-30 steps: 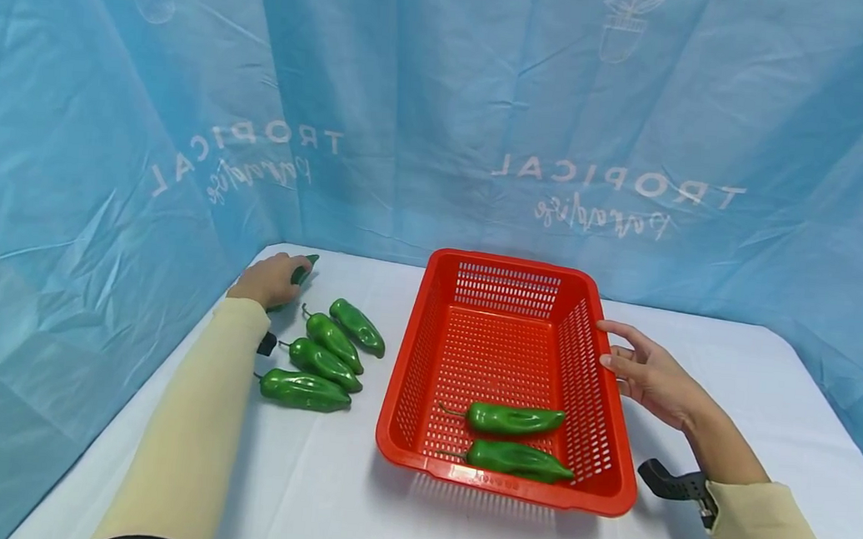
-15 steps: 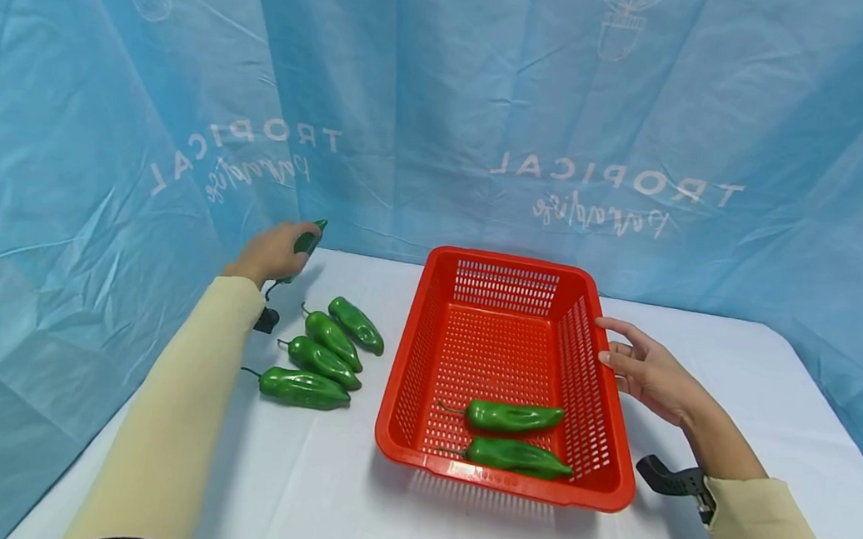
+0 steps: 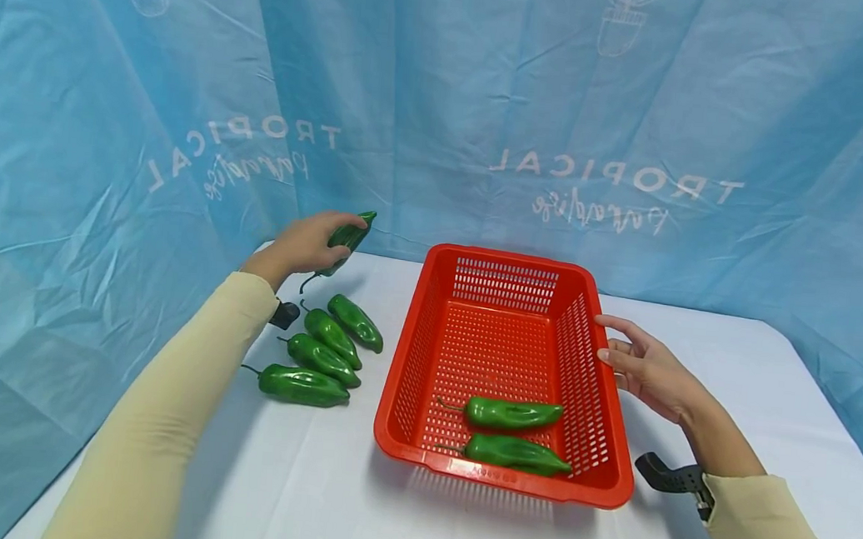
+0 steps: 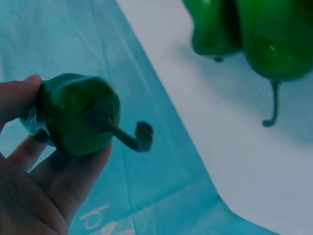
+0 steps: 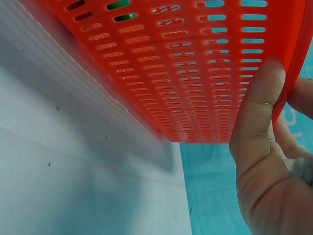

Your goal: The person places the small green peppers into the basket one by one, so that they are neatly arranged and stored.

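Observation:
My left hand grips a green pepper above the table's far left part; in the left wrist view the thumb and fingers hold this pepper around its sides, stem toward the camera. Several peppers lie in a fan on the cloth below it. The red basket stands in the middle, with two peppers lying crosswise at its near end. At the basket's right side my right hand pinches the rim; the right wrist view shows thumb and fingers of this hand on either side of it.
White cloth covers the table. Blue printed curtains hang behind and along the left, close to the left hand. The basket's raised walls stand between the fanned peppers and the right hand.
Held in my left hand, the pepper has been raised off the table at the far left and carried rightward. My right hand keeps its grip on the rim, and the basket has hardly moved.

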Action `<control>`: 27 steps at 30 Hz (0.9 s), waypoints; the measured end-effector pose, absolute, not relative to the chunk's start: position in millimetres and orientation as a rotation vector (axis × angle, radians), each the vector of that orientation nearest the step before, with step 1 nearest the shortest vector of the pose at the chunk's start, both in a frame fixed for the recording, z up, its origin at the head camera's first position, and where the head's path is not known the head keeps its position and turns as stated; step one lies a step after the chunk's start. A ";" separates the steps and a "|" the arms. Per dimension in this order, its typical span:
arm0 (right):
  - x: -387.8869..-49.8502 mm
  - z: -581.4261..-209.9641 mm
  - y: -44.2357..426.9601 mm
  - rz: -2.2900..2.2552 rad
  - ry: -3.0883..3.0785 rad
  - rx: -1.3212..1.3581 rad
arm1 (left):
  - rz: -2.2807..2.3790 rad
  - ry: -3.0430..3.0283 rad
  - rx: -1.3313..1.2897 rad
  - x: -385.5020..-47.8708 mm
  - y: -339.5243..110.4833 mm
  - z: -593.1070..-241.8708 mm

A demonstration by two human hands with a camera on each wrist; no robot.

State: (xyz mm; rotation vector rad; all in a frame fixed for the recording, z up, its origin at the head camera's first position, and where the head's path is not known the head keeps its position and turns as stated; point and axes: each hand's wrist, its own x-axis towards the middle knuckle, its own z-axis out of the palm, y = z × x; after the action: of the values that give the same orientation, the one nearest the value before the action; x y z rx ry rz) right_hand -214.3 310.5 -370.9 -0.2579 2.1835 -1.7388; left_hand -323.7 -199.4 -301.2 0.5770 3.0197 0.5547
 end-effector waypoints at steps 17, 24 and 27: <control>-216.6 -371.5 311.5 -1.755 2.138 -0.266 | 1.008 2.669 0.810 -307.0 -154.9 -249.8; -215.5 -369.6 310.9 -1.765 2.138 -0.269 | 0.885 2.532 1.005 -289.7 -113.2 -224.9; -214.9 -369.6 310.8 -1.763 2.143 -0.267 | 0.861 2.500 1.038 -284.9 -100.1 -220.6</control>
State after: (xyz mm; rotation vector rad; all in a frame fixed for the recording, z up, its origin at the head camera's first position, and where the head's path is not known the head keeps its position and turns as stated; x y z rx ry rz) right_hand -214.9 310.8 -369.6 -0.2667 2.1432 -1.7627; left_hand -284.9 -100.1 -220.6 1.0381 2.4995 0.8608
